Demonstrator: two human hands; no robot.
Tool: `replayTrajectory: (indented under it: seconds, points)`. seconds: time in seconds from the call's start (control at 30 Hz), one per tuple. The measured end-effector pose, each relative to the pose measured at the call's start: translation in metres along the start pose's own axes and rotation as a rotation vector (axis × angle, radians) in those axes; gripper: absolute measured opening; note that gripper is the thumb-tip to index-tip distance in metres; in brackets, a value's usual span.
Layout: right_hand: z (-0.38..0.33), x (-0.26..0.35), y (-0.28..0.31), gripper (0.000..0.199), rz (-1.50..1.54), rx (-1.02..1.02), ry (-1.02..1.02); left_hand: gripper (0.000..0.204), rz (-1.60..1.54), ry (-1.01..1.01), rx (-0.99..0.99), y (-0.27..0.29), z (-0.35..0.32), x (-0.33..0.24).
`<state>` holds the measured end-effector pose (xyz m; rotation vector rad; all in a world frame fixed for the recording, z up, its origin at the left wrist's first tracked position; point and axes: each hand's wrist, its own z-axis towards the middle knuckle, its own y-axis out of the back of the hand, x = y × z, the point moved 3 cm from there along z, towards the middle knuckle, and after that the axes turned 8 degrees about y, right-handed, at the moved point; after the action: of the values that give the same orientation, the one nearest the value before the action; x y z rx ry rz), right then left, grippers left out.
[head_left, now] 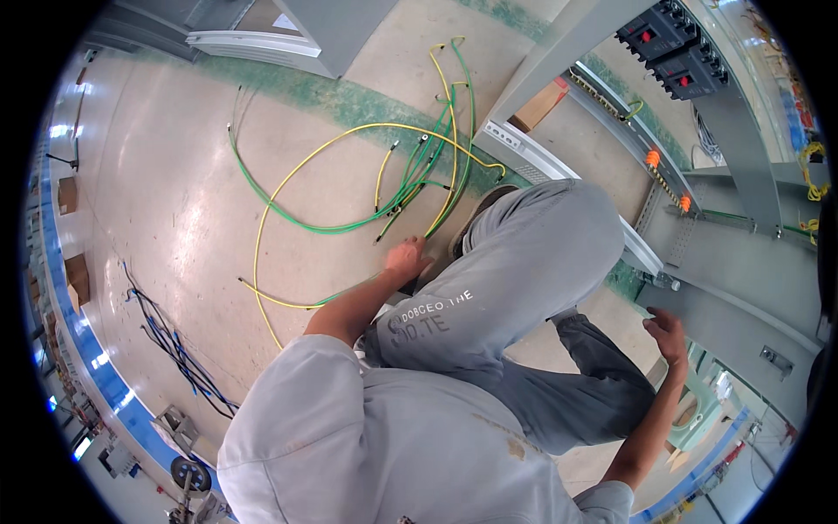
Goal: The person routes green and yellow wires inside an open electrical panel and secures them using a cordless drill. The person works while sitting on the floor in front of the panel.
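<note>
My left hand (407,259) reaches down beside my bent knee, at the near end of a bundle of green cables (417,175) and yellow cables (455,131) on the floor. Its fingers point down and away, so whether they grip a cable cannot be seen. One long yellow cable (297,168) loops out to the left, and a green cable (288,214) curves inside it. Dark ends show on several cables. Off to the right, my right hand (668,334) hangs in the air near a grey cabinet panel, open, fingers slightly bent, holding nothing.
A grey metal cabinet frame (532,162) stands close on the right, with black circuit breakers (668,52) on it. Another grey cabinet (327,31) is at the far side. Black and blue cables (175,341) lie on the left floor. Cardboard boxes (77,279) sit beyond them.
</note>
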<state>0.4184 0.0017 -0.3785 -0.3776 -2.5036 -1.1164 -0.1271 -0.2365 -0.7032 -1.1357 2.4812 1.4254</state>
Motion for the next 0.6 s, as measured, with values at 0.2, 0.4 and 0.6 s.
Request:
replayTrajectory:
  seconds: [0.2,0.4,0.6]
  points:
    - [-0.002,0.000,0.001,0.047,0.029,-0.042,-0.038,0.026,0.192,-0.352,0.310,-0.023,0.045,-0.009]
    - [-0.006,0.007,-0.001,0.045,0.083,-0.051,-0.075,0.037,0.154,0.293,0.205,0.026,0.040,0.058]
    - [-0.009,0.022,-0.009,0.046,0.081,-0.036,-0.101,0.056,0.175,0.415,-0.074,0.077,0.073,0.141]
